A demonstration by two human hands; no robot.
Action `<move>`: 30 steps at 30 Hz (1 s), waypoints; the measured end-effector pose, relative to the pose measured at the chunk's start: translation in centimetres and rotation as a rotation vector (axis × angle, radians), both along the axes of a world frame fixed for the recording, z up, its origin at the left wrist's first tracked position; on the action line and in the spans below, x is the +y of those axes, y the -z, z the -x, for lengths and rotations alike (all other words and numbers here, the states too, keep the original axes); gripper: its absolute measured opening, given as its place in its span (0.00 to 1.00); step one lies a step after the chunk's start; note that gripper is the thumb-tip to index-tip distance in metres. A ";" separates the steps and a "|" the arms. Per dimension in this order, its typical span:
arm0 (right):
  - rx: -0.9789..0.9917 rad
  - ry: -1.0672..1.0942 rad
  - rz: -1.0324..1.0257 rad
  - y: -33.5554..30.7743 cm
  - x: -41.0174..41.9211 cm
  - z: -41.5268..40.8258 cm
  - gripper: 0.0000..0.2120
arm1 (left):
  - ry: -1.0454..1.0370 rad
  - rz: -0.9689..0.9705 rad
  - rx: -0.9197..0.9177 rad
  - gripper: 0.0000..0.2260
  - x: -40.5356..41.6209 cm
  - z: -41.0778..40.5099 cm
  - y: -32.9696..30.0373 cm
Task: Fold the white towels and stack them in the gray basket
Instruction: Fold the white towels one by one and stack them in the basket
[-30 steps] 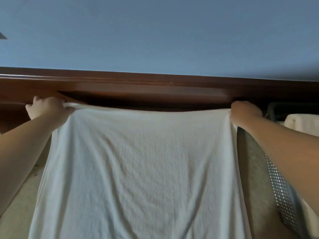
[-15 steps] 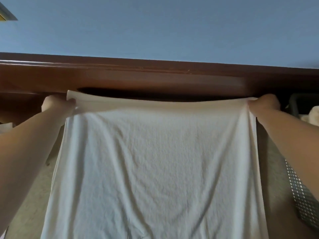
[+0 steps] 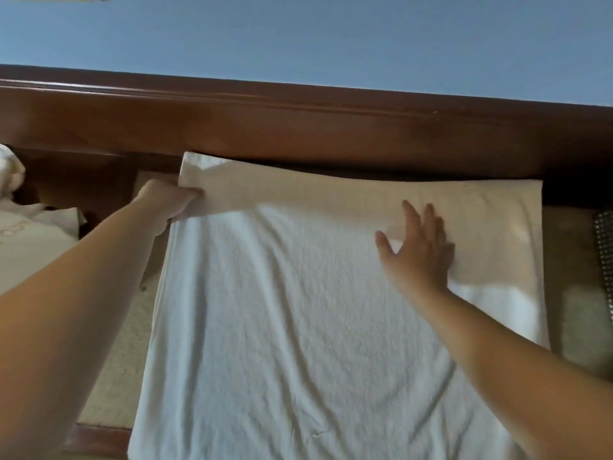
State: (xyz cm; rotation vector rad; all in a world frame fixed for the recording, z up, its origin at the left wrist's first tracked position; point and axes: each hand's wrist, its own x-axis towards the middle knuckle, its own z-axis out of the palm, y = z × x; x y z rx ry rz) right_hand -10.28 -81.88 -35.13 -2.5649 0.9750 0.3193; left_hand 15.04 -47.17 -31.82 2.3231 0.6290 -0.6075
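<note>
Spreading across most of the view, a white towel (image 3: 298, 327) lies flat on a speckled beige bench (image 3: 122, 360), its far edge close under a dark brown wooden rail (image 3: 298, 127) that runs from left to right below a blue wall (image 3: 331, 38). A band along the towel's far edge looks smoother and warmer in tone than the rest. On the far left sits a heap of pale cloth (image 3: 30, 234); whether these are more towels cannot be told. At the right edge, a strip of perforated gray basket (image 3: 604, 260) shows, blurred. The left hand (image 3: 166, 204) pinches the towel's far left corner, fingers curled round the fabric. The right hand (image 3: 419, 247) rests flat on the towel near its far right corner, fingers straight and slightly spread.
</note>
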 end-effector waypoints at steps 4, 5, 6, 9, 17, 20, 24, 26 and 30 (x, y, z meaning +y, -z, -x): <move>0.163 -0.087 0.114 3.0 3.4 1.0 0.36 | 0.160 -0.141 0.095 0.20 3.4 3.3 0.7; 0.151 -0.076 0.135 3.2 3.3 1.0 0.37 | 0.196 -0.156 0.090 0.18 4.0 3.9 0.7; 0.146 -0.075 0.153 3.3 3.1 1.0 0.37 | 0.227 -0.170 0.055 0.18 4.6 4.4 0.9; 0.165 -0.089 0.171 3.4 3.3 1.1 0.37 | 0.290 -0.239 -0.099 0.17 5.9 5.5 1.6; 0.267 -0.075 0.109 2.6 3.0 0.4 0.37 | 0.417 -0.160 0.171 0.14 10.2 13.0 -1.3; 0.411 -0.084 0.078 1.8 2.5 -0.5 0.38 | 0.497 -0.103 0.323 0.08 12.9 19.3 -2.1; 0.394 -0.058 0.063 -0.2 4.0 -0.7 0.36 | 0.441 -0.141 0.292 0.07 16.0 26.1 -1.6; 0.294 -0.083 0.059 -1.2 6.2 0.5 0.33 | 0.388 -0.167 0.247 0.11 17.4 28.7 -1.3; 0.102 -0.358 0.068 -1.5 11.9 5.1 0.30 | 0.409 0.005 0.298 0.13 19.4 33.0 -0.8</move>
